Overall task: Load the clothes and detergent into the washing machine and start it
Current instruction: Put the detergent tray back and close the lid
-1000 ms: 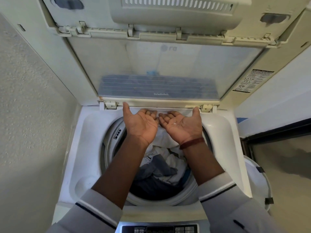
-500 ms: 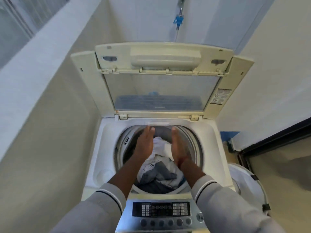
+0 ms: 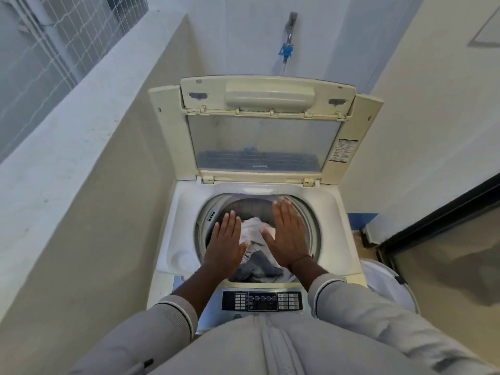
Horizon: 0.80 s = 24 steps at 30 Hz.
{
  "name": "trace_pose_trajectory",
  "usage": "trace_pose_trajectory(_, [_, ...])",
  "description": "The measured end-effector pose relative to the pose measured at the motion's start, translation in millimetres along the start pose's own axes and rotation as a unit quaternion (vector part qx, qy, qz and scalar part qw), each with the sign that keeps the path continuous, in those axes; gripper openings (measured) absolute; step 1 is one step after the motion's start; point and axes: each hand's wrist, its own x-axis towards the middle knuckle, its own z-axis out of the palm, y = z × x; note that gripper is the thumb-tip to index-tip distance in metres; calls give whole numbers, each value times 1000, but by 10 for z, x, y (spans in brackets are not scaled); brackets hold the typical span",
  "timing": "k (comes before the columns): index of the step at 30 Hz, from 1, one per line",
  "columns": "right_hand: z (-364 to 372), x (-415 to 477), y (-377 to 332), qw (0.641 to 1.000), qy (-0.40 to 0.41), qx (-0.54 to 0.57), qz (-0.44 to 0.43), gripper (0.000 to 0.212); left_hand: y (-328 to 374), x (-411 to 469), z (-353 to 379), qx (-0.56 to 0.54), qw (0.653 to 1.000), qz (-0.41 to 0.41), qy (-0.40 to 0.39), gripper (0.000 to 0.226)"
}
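You held left hand (image 3: 225, 246) and right hand (image 3: 287, 235) flat, fingers straight, empty, over crumpled white-and-grey clothes (image 3: 255, 262), frame centre; likely to press the load down.

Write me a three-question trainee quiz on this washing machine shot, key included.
1. True or false: the lid is closed.
2. The left hand and right hand are: A) gripping a detergent bottle; B) flat and open, holding nothing; C) each pinching a sock.
3. Fill in: the clothes lie inside the ____.

Key: 1. False, it stands raised. 2. B. 3. drum.
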Motion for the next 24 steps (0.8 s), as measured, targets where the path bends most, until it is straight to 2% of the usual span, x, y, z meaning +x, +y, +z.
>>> trace_pose_trajectory(2, [11,-22,0,1000,-7,-11,-3,79,-21,12,-7,-11,1000,-5,-26,75])
trace_pose_trajectory(7, [14,-156,-30,1000,-1,-10,-6,79,-42,-69,1,-33,999,-3,-3,84])
trace_pose_trajectory(11, [-389,167,-133,996,74,40,-3,77,-58,188,-493,-66,994,1,88,75])
trace_pose_trajectory(15, [-1229,803,-305,978,199,53,-40,76,-71,648,-1421,-41,966,44,253,81])
trace_pose_trajectory(18, [-1846,1214,-408,961,267,29,-61,76,-19,929,-2123,-41,959,56,276,79])
trace_pose_trajectory(21, [-2285,1590,-472,966,251,-11,-66,70,96,1156,-2723,-28,958,63,278,76])
trace_pose_trajectory(24, [-2505,1885,-504,982,171,-51,-57,69,223,1344,-3087,2,968,55,245,76])
